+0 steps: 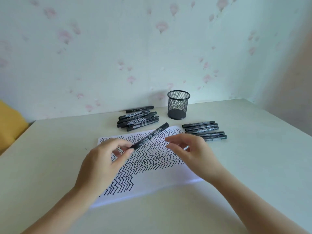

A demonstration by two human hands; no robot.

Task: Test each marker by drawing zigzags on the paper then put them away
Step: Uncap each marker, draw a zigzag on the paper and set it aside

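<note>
Seated person at a pale table [253, 166], both bare hands raised over a sheet of paper [168, 176] already largely filled with black zigzags. The left hand [101, 159] pinches one end of a black marker [150, 135] between thumb and fingertips; the barrel slants up and to the right above the paper, its far end pointing toward the mesh pen cup [178, 104]. The right hand [190, 149] hovers just beside the marker, fingers loosely spread and lightly curled, holding nothing and touching neither marker nor paper. Whether the marker is capped cannot be told with certainty, though both ends appear blunt. A heap of markers [137, 119] lies behind the paper to the left of the cup; a smaller row of markers [205, 130] lies to the right, at the paper's far corner. The cup, standing upright near the wall, appears to hold none. Judged step: one marker is in hand between pickup and drawing, or between drawing and putting away; which of the two cannot be told. The next move likely calls for the right hand to close on the free end, either to pull a cap or to take the marker over, while the left keeps the barrel steady.
</note>
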